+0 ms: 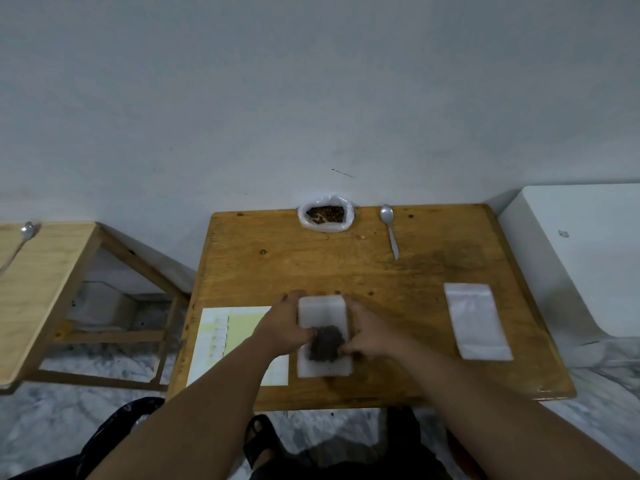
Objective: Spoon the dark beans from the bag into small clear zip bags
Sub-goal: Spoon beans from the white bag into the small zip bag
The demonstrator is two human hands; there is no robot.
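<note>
A small clear zip bag point(322, 313) lies flat on the wooden table point(433, 271), with a clump of dark beans point(326, 342) inside its near half. My left hand point(282, 327) holds the bag's left edge and my right hand point(369, 332) pinches its right edge beside the beans. At the table's far edge stands the open plastic bag of beans point(326, 215). A metal spoon point(389, 230) rests to the right of it, touched by neither hand. An empty zip bag point(476, 320) lies flat on the right.
A sheet of paper with pale labels point(225, 337) lies under my left forearm. A lighter wooden table point(38, 289) with a second spoon point(26, 232) stands to the left. A white appliance point(581, 254) stands to the right. A wall rises right behind the table.
</note>
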